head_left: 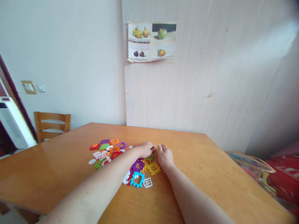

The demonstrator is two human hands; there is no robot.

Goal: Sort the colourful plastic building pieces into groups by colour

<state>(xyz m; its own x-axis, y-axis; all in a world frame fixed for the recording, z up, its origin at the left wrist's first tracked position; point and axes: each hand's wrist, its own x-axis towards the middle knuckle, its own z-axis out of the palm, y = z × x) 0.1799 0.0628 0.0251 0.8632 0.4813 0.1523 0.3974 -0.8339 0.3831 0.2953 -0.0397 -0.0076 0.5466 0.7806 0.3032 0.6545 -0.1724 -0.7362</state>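
Observation:
Colourful plastic building pieces with notched edges lie in a loose pile on the wooden table. My left hand (146, 150) reaches over the right side of the pile, its fingers curled down near a green piece (150, 157); whatever they hold, if anything, is hidden. Just right of it, my right hand (165, 155) is closed, with its inner side out of sight. Close below the hands are a yellow window piece (154, 168), a purple piece (138, 165), a light blue frame piece (137, 179) and a white lattice piece (147, 182). My left forearm covers part of the pile.
The wooden table (193, 152) stands against a wall with a fruit picture sheet (151, 41) taped on it. A wooden chair (52, 126) is at the far left. Red bags (283, 172) and a clear plastic bag (251, 163) lie beyond the table's right edge.

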